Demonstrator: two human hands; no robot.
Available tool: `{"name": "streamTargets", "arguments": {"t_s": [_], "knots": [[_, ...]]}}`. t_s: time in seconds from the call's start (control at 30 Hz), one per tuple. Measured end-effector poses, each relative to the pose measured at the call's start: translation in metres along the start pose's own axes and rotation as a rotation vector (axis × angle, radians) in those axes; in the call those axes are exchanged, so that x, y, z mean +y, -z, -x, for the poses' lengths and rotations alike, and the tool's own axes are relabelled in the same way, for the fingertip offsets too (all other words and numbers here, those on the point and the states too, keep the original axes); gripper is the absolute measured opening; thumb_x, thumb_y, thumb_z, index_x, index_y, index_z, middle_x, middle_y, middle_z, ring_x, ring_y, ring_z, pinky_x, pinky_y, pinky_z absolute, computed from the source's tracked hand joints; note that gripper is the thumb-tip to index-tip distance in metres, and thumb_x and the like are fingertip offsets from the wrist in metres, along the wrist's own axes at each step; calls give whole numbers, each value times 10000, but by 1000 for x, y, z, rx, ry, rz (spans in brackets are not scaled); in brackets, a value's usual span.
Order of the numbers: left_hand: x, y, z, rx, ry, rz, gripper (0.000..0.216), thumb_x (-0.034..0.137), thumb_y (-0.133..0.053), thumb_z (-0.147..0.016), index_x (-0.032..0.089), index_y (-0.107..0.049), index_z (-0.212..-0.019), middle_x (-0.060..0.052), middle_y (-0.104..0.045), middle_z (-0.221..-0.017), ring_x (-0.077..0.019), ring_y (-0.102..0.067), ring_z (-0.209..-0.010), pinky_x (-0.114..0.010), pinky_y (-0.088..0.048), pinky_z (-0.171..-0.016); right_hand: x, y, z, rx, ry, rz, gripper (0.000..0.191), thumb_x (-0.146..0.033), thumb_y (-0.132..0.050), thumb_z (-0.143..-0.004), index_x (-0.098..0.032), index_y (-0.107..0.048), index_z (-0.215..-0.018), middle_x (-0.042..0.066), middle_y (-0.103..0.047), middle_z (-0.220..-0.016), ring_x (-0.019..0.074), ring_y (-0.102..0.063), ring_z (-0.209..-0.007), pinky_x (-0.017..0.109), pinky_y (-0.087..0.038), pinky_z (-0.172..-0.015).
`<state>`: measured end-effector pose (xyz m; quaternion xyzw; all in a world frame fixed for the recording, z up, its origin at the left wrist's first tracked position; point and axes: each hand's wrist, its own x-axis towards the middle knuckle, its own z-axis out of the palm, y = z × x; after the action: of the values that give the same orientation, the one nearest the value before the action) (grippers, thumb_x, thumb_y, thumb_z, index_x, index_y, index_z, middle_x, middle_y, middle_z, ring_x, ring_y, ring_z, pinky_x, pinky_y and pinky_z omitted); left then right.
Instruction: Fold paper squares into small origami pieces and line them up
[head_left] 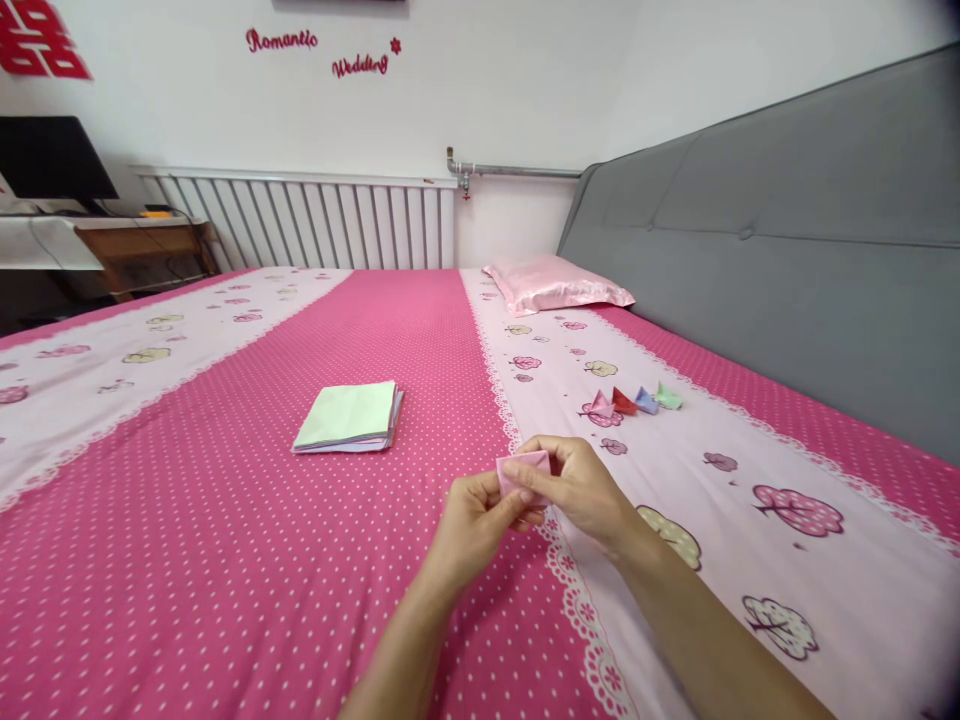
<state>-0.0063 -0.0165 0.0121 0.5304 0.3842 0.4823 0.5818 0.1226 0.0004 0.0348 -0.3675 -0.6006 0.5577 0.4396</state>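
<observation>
A small folded piece of pink paper [525, 463] is held up between both hands over the bed. My left hand [480, 515] pinches its lower left side between thumb and fingers. With the thumb lying across its front, my right hand [577, 485] grips the right side; the fingers behind the paper are partly hidden. Beyond the right hand, several small folded paper boats stand in a row: a pink one [601, 404], a red one [622, 402], a blue one [646, 401] and a green one [668, 397]. Left of the hands lies a stack of square paper [346, 415], pale green on top.
The bed has a pink dotted and flowered sheet [225, 560]. A satin pillow [559, 285] lies at the far right, against a grey headboard [787, 210]. A white radiator [315, 220] lines the far wall; a desk [142, 245] with a monitor [52, 160] stands far left.
</observation>
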Motion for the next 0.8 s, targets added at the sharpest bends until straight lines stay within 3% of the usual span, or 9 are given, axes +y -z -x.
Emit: {"name": "streamTargets", "arguments": {"t_s": [0.27,0.5,0.67,0.8], "knots": [[-2,0,2,-57,-32,-108,215,328,-584,-740,140,-686,-721,-59,-672,-654,-115,-568,-560,-223,-426,-554,-6,-4,1,12,-4,-28,173,-324,-619,-695,-158,-605,-650,-31,-518,-492,77,-452,-387,219,-389,-372],[-3,-1,1,-29,8,-61,257,378,-616,-702,130,-678,-671,-61,-670,-618,-132,-589,-565,-234,-442,-564,-2,-8,0,51,-1,-44,197,-344,-629,-688,-161,-581,-633,-40,-517,-482,75,-437,-370,215,-365,-361],[1,1,-2,168,61,165,291,379,-656,-666,110,-656,-779,-67,-680,-676,-145,-625,-610,-236,-473,-597,-2,-3,-4,116,63,28,332,-359,-653,-683,-182,-588,-956,34,-621,-818,137,-573,-735,264,-467,-657],[4,2,-3,259,29,264,319,381,-642,-685,115,-627,-859,-94,-689,-830,-171,-642,-731,-236,-481,-645,0,-1,-6,159,68,88,266,-375,-666,-664,-154,-617,-804,50,-629,-782,166,-586,-747,301,-460,-715]]}}
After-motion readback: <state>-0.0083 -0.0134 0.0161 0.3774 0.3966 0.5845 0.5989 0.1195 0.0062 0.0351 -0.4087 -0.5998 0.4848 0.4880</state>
